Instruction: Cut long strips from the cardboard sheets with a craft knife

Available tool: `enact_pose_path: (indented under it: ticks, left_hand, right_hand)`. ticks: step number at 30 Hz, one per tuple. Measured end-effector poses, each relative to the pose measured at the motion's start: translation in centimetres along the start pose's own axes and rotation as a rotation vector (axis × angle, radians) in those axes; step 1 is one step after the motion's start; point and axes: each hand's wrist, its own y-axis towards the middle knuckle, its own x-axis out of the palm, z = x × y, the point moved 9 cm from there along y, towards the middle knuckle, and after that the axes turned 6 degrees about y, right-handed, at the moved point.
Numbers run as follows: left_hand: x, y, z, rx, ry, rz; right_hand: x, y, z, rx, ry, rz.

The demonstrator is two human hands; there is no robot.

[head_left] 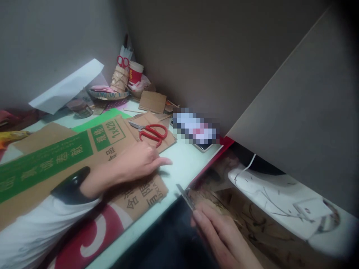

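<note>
My left hand (140,158) is over a printed brown cardboard piece (112,129) with a green band. Its thumb stretches out to the right, away from the other fingers, which are bent and mostly hidden; I see nothing held in it. Just beyond the knuckles lie red-handled scissors (158,135) on a smaller cardboard piece. Low in the view, off the table's front edge, my right hand (213,228) grips a thin knife (185,196). Its grey metal blade points up and left, and the handle is hidden in the fingers.
A phone (196,129) rests on the pale tabletop (185,164) near the wall. Behind are a holder (119,78) with another pair of scissors, a red cup (136,73), a glass jar (80,108) and folded white paper (68,86). A white patterned object (269,198) lies right, below the tabletop.
</note>
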Motion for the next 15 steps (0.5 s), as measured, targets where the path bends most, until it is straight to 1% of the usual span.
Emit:
enact_pose_path:
  ticks: [1, 2, 5, 6, 8, 11, 15]
  left_hand:
    - [0.0, -0.2, 0.4, 0.033, -0.036, -0.009]
    - [-0.1, -0.3, 0.7, 0.049, -0.079, 0.005]
    - [-0.3, -0.6, 0.7, 0.04, -0.19, 0.133]
    - [-0.4, -0.8, 0.7, 0.046, -0.193, 0.195]
    - [-1.0, -1.2, 1.3, 0.106, -0.144, 0.314]
    - [-1.9, -1.8, 2.1, 0.186, -0.066, 0.443]
    - [-2.4, -2.0, 2.6, 0.217, -0.044, 0.469]
  right_hand:
    - [0.5, 0.3, 0.2, 0.037, 0.084, -0.027]
    - [1.1, 0.5, 0.4, 0.075, 0.175, -0.063]
    - [2.6, 0.6, 0.8, 0.194, 0.379, -0.17]
    - [2.9, 0.5, 0.8, 0.223, 0.4, -0.193]
    - [3.1, 0.5, 0.8, 0.252, 0.351, -0.211]
    - [3.6, 0.6, 0.9, 0.274, 0.26, -0.228]
    - [4.2, 0.8, 0.4, 0.189, 0.314, -0.205]
